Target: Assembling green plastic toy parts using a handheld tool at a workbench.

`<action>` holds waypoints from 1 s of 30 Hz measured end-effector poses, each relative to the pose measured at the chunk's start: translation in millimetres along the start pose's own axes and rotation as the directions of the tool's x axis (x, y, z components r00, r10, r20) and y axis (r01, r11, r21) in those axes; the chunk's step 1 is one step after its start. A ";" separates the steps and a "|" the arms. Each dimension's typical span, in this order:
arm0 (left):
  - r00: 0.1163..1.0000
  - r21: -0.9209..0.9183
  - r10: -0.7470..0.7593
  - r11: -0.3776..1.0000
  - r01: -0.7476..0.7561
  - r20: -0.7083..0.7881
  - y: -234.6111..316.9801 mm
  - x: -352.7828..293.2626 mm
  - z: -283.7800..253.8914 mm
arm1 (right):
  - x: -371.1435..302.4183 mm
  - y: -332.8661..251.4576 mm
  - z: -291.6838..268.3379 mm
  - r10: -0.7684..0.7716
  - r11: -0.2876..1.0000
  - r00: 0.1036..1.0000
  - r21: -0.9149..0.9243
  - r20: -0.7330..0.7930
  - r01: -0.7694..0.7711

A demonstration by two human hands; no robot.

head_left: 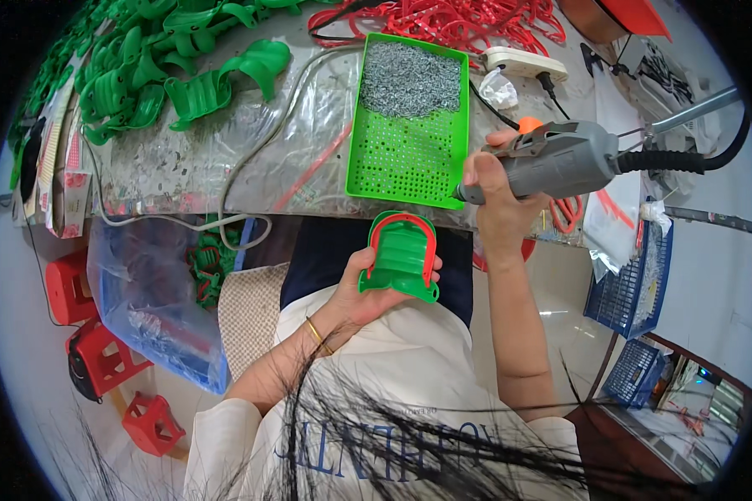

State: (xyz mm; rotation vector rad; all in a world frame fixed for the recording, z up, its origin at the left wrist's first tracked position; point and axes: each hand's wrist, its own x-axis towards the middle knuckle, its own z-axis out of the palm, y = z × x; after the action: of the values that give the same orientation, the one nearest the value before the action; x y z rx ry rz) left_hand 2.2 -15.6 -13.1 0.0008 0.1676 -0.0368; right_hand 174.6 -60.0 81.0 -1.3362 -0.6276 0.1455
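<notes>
My left hand is closed round a curved green plastic piece, held over my lap just off the table's front edge. A red U-shaped plastic strap runs along the piece's far rim and down both sides. My right hand grips a grey electric screwdriver lying almost level, its tip pointing left. The tip is by the near right corner of a green perforated tray; whether they touch I cannot tell. Small metal screws are heaped in the tray's far half.
Green plastic parts pile up at the far left, red straps at the back. A white power strip and a pale cable lie on the table. Red stools, a blue plastic-lined bin and blue baskets stand around me.
</notes>
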 end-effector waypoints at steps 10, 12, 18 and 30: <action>1.000 -0.011 0.005 1.000 -0.005 0.017 1.1 -0.4 -3.8 | -3.2 23.6 1.3 0.015 0.999 1.000 0.029 -0.017 -0.014; 1.000 -0.037 -0.003 0.999 0.003 -0.013 2.1 -0.3 0.6 | -4.0 24.7 3.7 0.017 0.998 0.998 0.057 -0.054 -0.014; 1.000 -0.043 0.000 0.999 0.000 0.023 1.3 -0.8 -6.5 | -6.3 33.1 -3.3 0.033 0.999 0.999 0.030 -0.036 -0.032; 1.000 -0.034 0.010 0.999 -0.010 0.016 4.8 -2.2 -2.6 | -4.7 20.4 8.3 -0.005 0.998 0.996 0.057 -0.085 0.010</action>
State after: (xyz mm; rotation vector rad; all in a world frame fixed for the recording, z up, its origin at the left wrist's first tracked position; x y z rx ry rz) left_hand -0.2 -10.8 -15.3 -0.0329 0.1521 -0.0240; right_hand 171.7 -49.8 61.1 -1.2781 -0.5530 0.0989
